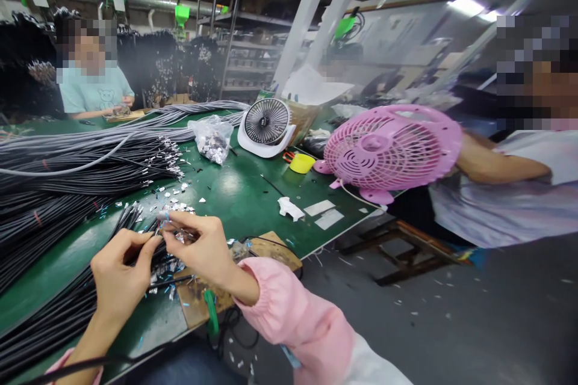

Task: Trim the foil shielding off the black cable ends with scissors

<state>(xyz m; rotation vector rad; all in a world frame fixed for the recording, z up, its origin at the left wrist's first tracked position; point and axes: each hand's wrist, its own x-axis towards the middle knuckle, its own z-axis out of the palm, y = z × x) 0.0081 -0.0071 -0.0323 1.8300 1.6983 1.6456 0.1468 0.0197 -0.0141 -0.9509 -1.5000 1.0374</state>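
Observation:
Both hands meet over the near edge of the green table (230, 183). My left hand (124, 271) pinches the end of a thin cable between thumb and forefinger. Touching the same spot from the right, my right hand (198, 246) has its fingertips pressed together around fine wires that are too small to make out clearly. Black cables (58, 313) run under and beside my left hand. Silvery foil scraps and blue bits (169, 267) lie below the hands, beside a wooden board (194, 307) with a green clamp (211, 311).
Bundled black cables (85, 174) and grey cables (90, 135) cover the left side. A plastic bag (212, 139), white fan (266, 123), yellow tape (301, 163) and pink fan (388, 147) stand farther back. One person (97, 93) sits across; another (510, 186) is at the right, beside a stool (406, 246).

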